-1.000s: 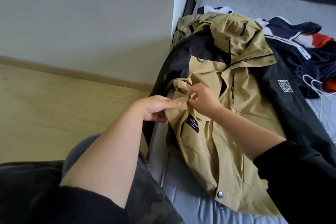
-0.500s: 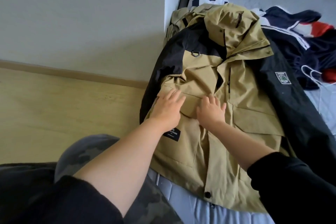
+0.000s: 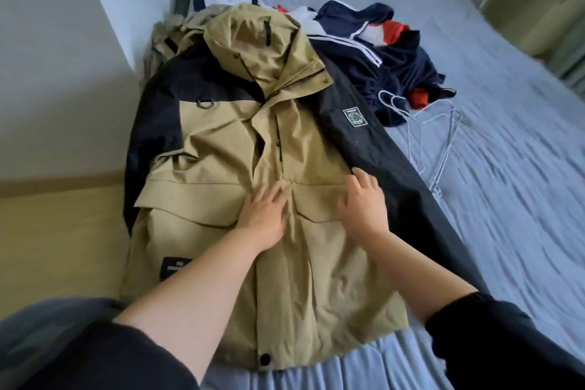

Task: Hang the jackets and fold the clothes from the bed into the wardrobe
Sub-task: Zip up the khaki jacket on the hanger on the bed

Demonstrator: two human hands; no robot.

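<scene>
A tan-and-black hooded jacket (image 3: 221,168) is spread front-up on the bed (image 3: 506,199). It is pressed flat by the left hand (image 3: 264,218) and right hand (image 3: 364,209), fingers straight, nothing gripped. Beyond, white wire hangers (image 3: 424,133) and navy clothes (image 3: 389,63) are seen.

No lettering is legible: the black label (image 3: 175,266) on the tan jacket (image 3: 221,193) shows blurred white lines, and the sleeve patch (image 3: 355,117) bears an unreadable emblem.
</scene>
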